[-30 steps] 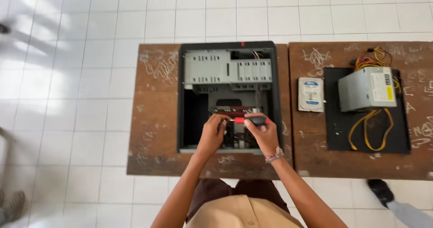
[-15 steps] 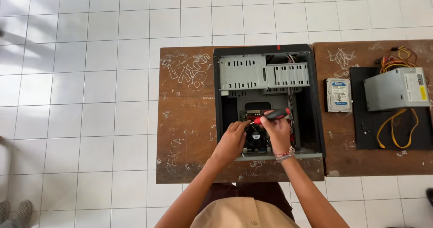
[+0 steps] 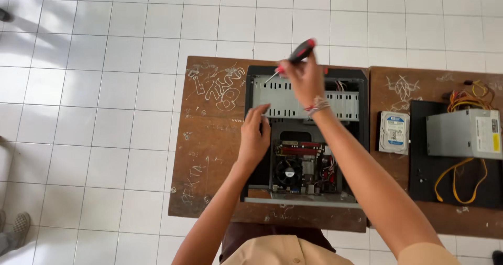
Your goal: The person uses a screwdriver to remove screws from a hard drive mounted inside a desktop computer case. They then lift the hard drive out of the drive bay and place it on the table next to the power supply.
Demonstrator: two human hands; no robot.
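A: From the head view, where is the screwdriver [image 3: 293, 58]?

B: Above the far edge of the open computer case [image 3: 305, 134], lifted clear of it. The right hand [image 3: 304, 79] has its fingers clenched round the red and black handle. The long axis runs on a slant: the handle end points up and away from the case, the thin metal shaft points down towards the case's far left corner.

A: And the other hand?

B: The left hand [image 3: 255, 136] rests at the left wall of the case, fingers loosely curled, the fingertips touching the edge of the grey perforated metal drive cage [image 3: 285, 100] inside. It grasps nothing that I can make out.

A: What is the case like?

B: A black rectangular box lying flat with its side off. Nearer the person than the drive cage sits a circuit board with a round black fan [image 3: 287, 171] and red slots.

A: What does it lie on?

B: A brown wooden worktop [image 3: 209, 155], worn and scribbled over with white marks. Right of the case lies a small silvery hard drive [image 3: 394, 133] with a blue and white label, and further right a grey metal power supply box [image 3: 463, 134] on a black panel [image 3: 445, 184], trailing yellow cables [image 3: 461, 178].

A: Below all that?

B: White square floor tiles [image 3: 105, 87].
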